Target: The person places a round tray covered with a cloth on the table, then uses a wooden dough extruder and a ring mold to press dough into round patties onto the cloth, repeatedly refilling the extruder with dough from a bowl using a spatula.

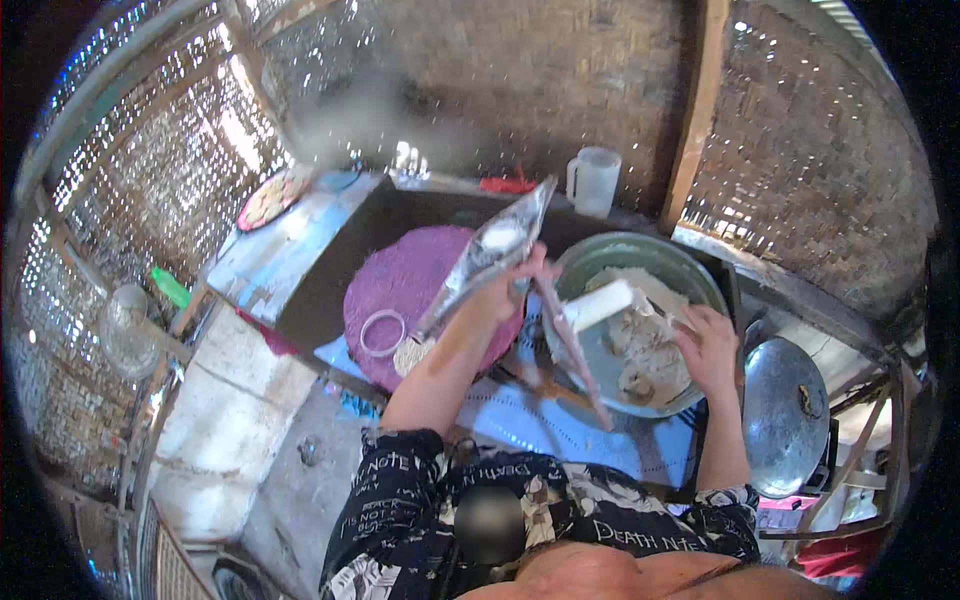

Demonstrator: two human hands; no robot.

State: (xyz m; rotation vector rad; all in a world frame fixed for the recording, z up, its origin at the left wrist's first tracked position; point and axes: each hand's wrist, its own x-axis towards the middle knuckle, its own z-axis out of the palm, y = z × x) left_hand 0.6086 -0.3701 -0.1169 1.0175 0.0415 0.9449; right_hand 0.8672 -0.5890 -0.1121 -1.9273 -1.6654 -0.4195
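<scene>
My left hand (505,288) is closed round the upper end of a thin pink-edged piece (572,345), which slants over the left rim of a large green basin (722,290). Against the same hand lies a silvery plastic packet (492,245) with something white in it. My right hand (708,345) is over the basin's right side, its fingers pinched on a white scoop-like tool (600,305). Pale, lumpy floury stuff (650,350) lies in the basin, partly under the tool. Left of the basin is a round purple surface (400,280) with a clear ring (382,333).
A translucent jug (595,180) stands behind the basin, beside a red item (508,185). At the right is a large metal lid (785,415). A plate of pale pieces (272,200) sits at the back left. Woven walls surround the work area.
</scene>
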